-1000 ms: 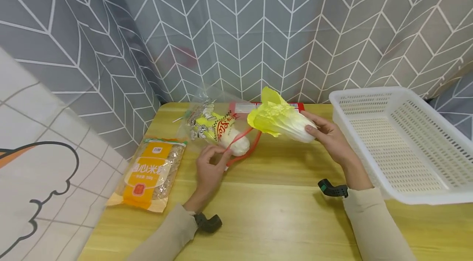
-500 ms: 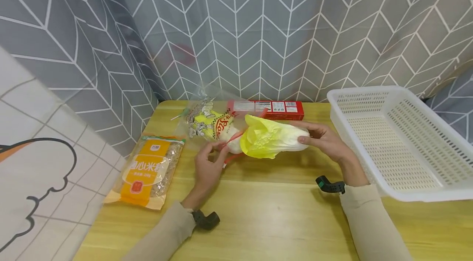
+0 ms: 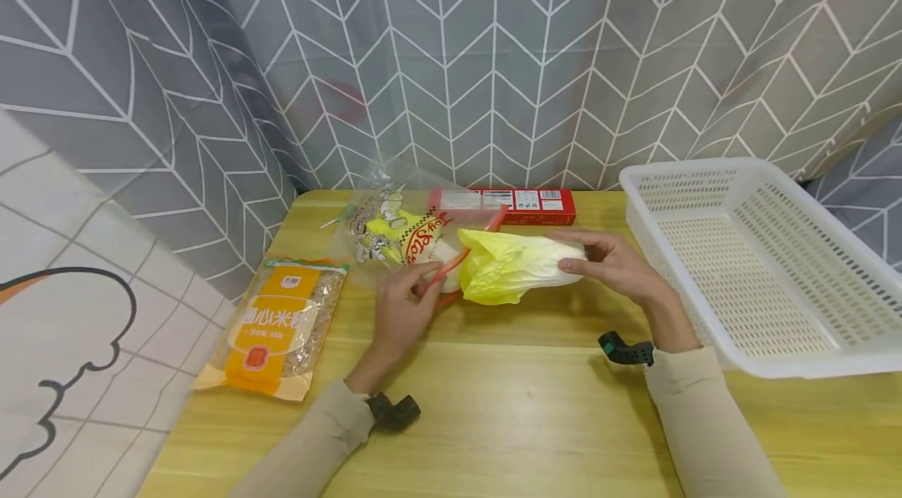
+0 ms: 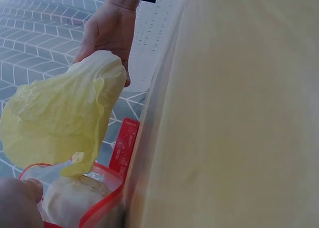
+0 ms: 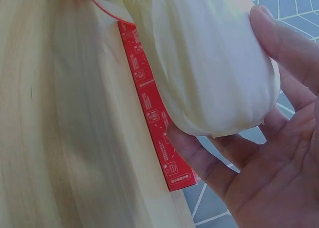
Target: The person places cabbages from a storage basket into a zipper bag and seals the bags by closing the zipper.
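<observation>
My right hand (image 3: 627,271) grips a small napa cabbage (image 3: 535,259) by its white base, its yellow leaf tips pointing left. Those tips overlap the red-edged mouth of a clear plastic zip bag (image 3: 398,228) with cartoon print. My left hand (image 3: 403,306) pinches the bag's red edge between thumb and fingers. Seen in the left wrist view, a rounded white vegetable (image 4: 75,200) lies inside the bag, just below the cabbage leaves. The right wrist view shows thumb and fingers spread around the cabbage base (image 5: 214,88).
A flat red box (image 3: 543,206) lies behind the cabbage at the table's back edge. To the right stands a white perforated plastic basket (image 3: 705,166). An orange-labelled noodle packet (image 3: 278,326) lies on the wooden table (image 3: 521,420) at left, near a tiled wall.
My right hand has lowered the cabbage and brought it left, turning its leafy end from up-left to level at the bag's mouth. My left hand stays at the bag's red edge.
</observation>
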{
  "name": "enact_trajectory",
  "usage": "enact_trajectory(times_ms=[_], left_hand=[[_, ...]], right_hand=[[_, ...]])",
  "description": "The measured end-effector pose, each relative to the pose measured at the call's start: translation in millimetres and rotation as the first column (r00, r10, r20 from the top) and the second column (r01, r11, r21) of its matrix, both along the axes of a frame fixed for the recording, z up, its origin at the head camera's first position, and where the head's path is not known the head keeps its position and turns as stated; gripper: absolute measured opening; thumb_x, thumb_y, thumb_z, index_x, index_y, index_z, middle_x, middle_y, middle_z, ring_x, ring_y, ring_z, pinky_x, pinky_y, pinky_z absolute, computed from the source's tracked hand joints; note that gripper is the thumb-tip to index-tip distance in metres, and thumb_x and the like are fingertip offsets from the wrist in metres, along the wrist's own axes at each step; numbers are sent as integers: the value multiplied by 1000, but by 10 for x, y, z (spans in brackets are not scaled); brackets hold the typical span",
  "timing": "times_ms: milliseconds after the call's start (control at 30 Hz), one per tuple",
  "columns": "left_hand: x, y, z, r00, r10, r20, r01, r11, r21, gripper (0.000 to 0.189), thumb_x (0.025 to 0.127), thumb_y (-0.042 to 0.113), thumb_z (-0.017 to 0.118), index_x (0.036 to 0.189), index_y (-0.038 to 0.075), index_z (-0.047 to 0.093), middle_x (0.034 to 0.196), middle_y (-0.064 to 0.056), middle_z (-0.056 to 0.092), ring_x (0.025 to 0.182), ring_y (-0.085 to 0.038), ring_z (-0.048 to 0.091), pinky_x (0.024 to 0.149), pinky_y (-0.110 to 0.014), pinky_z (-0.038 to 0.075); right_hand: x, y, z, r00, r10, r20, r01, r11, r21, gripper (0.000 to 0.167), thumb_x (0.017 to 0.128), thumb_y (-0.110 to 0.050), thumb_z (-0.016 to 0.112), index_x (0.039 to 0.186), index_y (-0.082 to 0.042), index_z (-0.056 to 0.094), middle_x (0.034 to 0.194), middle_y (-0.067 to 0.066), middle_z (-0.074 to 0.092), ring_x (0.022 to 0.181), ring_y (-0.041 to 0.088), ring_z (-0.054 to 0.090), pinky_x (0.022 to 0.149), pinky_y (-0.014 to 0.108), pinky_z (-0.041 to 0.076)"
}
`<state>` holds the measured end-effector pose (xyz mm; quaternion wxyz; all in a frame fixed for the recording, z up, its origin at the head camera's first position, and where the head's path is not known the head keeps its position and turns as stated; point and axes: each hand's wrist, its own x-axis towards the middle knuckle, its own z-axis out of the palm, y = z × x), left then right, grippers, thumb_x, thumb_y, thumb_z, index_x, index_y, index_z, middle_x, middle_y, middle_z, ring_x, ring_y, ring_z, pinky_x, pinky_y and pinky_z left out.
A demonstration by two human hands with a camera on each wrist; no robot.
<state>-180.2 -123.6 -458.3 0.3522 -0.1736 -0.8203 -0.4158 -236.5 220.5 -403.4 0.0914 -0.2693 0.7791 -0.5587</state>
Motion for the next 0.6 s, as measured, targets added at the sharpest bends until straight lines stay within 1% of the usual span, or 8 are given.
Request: enact_trajectory(times_ms=[100, 167, 267, 433, 533, 600], left_hand=[[-25, -8, 50, 998, 36, -60, -41, 995, -86, 22, 82, 15, 85, 103, 10, 80, 56, 1, 56, 60, -14, 48, 72, -34, 33], [-38, -12, 89, 995, 52, -80, -63, 989, -136, 23, 82, 19, 86, 103, 12, 81, 53, 2, 54, 59, -15, 47, 72, -36, 30], [-54, -14, 155, 992, 67, -105, -85, 979, -185, 21, 83, 22, 85, 101, 12, 82, 52, 3, 55, 58, -16, 49, 71, -37, 29], [-88, 6, 279, 984, 101, -148, -131, 969, -211, 15, 84, 23, 84, 93, 11, 82, 54, 1, 58, 59, -18, 52, 69, -38, 31], [-105, 20, 353, 982, 117, -146, -145, 969, -200, 13, 85, 21, 82, 89, 9, 81, 55, -1, 57, 60, -20, 52, 69, -40, 32], [-110, 23, 403, 984, 122, -127, -144, 973, -182, 13, 87, 20, 81, 88, 7, 80, 56, -2, 56, 61, -21, 52, 71, -40, 33]], right_hand=[[-2, -1, 4, 1000, 7, -3, -7, 1000, -10, 50, 95, -6, 70, 143, -5, 58, 135, -15, 65, 101, 7, 64, 79, 22, 55], [-4, 1, 6, 1000, 11, -6, -11, 1000, -15, 49, 95, -5, 70, 143, -5, 58, 135, -15, 65, 103, 7, 63, 80, 22, 55], [0, 4, 18, 1000, 25, -6, -25, 999, -32, 49, 95, -3, 69, 142, -3, 57, 134, -15, 65, 102, 6, 64, 80, 22, 55], [15, 17, 62, 998, 54, -13, -54, 998, -39, 49, 94, -2, 69, 142, -4, 58, 138, -13, 64, 103, 7, 65, 80, 21, 56], [23, 25, 88, 997, 79, -23, -80, 996, -37, 48, 94, -1, 68, 141, -3, 59, 140, -13, 63, 102, 8, 65, 79, 22, 56], [25, 30, 98, 995, 100, -30, -101, 994, -42, 48, 94, 1, 68, 141, -1, 58, 140, -12, 63, 101, 9, 65, 78, 22, 57]])
